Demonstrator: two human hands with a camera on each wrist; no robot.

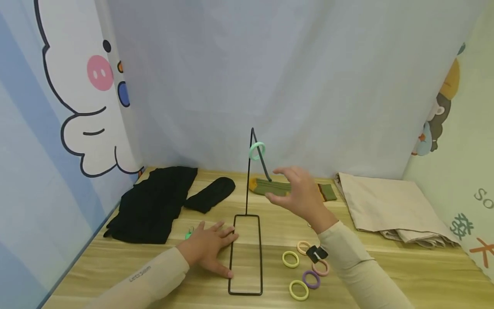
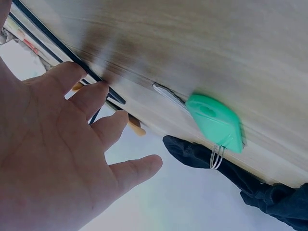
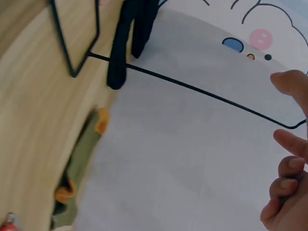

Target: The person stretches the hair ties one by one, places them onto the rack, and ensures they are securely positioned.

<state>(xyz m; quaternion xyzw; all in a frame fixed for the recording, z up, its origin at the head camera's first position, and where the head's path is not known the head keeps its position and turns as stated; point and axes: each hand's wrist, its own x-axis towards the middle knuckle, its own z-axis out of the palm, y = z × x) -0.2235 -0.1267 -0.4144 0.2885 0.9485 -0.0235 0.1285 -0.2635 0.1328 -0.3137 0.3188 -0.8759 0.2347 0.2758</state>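
A black wire stand has a flat rectangular base [image 1: 260, 253], an upright rod [image 1: 247, 189] and a sloping arm at the top. On that arm hangs a mint-green ring [image 1: 251, 151]. My left hand [image 1: 210, 246] lies palm down with spread fingers at the left side of the base, fingertips over its wire. Right of the arm's lower end, my right hand [image 1: 302, 195] is raised, thumb and forefinger wide apart with nothing between them. Its other fingers [image 3: 284, 187] are bent. Beside the left hand is a green item [image 2: 214, 122] with a silver loop.
Right of the base lie yellow rings [image 1: 290, 290], a purple ring [image 1: 303, 279], a pink ring [image 1: 320, 274] and an orange ring [image 1: 298, 247]. Along the back are black cloth [image 1: 154, 206], a black sock [image 1: 212, 193], a green sock [image 1: 266, 186] and folded beige cloth [image 1: 382, 201].
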